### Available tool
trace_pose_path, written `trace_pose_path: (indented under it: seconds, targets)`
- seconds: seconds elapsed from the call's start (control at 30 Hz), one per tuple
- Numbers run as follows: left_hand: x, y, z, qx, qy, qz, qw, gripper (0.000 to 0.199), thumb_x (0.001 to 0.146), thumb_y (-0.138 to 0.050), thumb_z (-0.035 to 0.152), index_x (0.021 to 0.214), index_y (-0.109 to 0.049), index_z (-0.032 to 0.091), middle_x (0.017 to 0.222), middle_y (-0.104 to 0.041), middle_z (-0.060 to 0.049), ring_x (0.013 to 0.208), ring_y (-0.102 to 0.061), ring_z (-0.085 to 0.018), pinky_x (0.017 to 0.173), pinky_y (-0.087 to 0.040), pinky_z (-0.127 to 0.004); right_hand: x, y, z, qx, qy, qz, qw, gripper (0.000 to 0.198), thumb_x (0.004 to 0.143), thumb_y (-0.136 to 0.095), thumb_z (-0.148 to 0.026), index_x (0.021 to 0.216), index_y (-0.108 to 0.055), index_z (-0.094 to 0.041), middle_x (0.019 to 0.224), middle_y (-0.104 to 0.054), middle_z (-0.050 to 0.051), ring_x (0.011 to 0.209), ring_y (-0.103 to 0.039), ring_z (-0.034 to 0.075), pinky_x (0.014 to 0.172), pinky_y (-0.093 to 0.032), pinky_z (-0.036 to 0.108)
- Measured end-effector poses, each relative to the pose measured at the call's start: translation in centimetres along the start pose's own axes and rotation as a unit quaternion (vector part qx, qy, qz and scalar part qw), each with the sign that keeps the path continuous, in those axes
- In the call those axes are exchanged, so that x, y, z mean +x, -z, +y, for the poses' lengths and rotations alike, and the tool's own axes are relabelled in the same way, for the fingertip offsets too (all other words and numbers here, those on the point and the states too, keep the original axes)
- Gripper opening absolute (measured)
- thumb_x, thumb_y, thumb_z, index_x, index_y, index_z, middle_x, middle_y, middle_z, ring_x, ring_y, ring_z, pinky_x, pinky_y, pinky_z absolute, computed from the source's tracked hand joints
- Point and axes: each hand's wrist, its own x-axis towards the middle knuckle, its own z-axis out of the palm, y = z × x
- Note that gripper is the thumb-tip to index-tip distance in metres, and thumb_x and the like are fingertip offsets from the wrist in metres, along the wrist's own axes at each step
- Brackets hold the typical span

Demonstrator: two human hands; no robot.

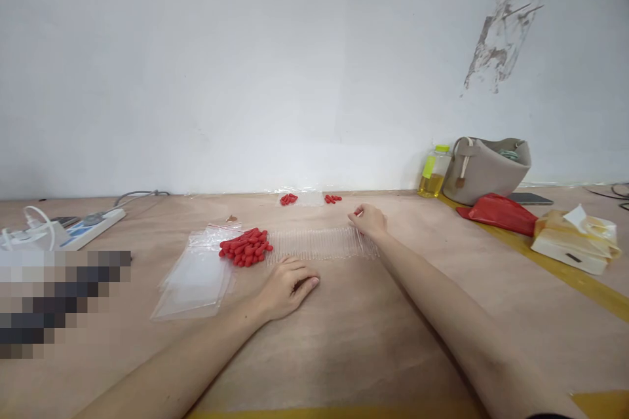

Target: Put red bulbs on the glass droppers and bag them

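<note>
A row of thin clear tubes (314, 243) lies side by side on the table, and a heap of red rubber bulbs (246, 247) sits at its left end. My left hand (291, 285) rests on the table just below the row, fingers loosely bent, thumb apart, nothing visible in it. At the far right end of the tubes is my right hand (371, 221), its thumb and fingertips pinched together. Whatever is between those fingertips is too small to make out. Clear zip bags (191, 281) lie stacked left of the bulbs, partly beneath them.
Near the wall lie two small groups of red pieces (288, 199) beside clear plastic film (309, 198). On the right stand a bottle of yellow liquid (431, 177), a grey bag (486, 170), a red pouch (498, 214) and a tissue pack (574, 242). A power strip (93, 228) lies left.
</note>
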Motion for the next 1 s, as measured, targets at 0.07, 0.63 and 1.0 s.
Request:
trace_pose_path:
  seconds: [0.07,0.63,1.0]
  targets:
    - [0.0,0.0,0.0,-0.002,0.002,-0.002,1.000,0.020,0.087,-0.043,0.024,0.085,-0.062,0.017,0.078,-0.064,-0.004,0.077,-0.056,-0.016,0.074,-0.040,-0.031,0.1,-0.4,0.1,-0.014,-0.003,0.007,1.000,0.016,0.068,-0.055,-0.035,0.071,-0.061,-0.020,0.077,-0.064,0.003,0.081,-0.056,0.019,0.078,-0.033,0.034]
    - [0.0,0.1,0.1,-0.023,0.006,-0.003,1.000,0.020,0.086,-0.043,0.024,0.086,-0.062,0.018,0.079,-0.063,-0.004,0.076,-0.056,-0.016,0.072,-0.043,-0.030,-1.3,3.0,4.0,-0.036,-0.087,-0.085,0.992,0.032,0.064,-0.056,-0.049,0.065,-0.061,-0.018,0.069,-0.062,0.007,0.067,-0.058,0.019,0.057,-0.040,0.027]
    - [0.2,-0.1,-0.1,-0.025,0.002,-0.006,1.000,0.021,0.087,-0.042,0.024,0.089,-0.062,0.017,0.081,-0.062,-0.005,0.077,-0.055,-0.016,0.071,-0.043,-0.029,-1.3,3.1,4.1,-0.061,-0.099,-0.177,0.977,0.022,0.059,-0.059,-0.036,0.052,-0.057,-0.016,0.052,-0.058,0.006,0.056,-0.058,0.019,0.047,-0.039,0.025]
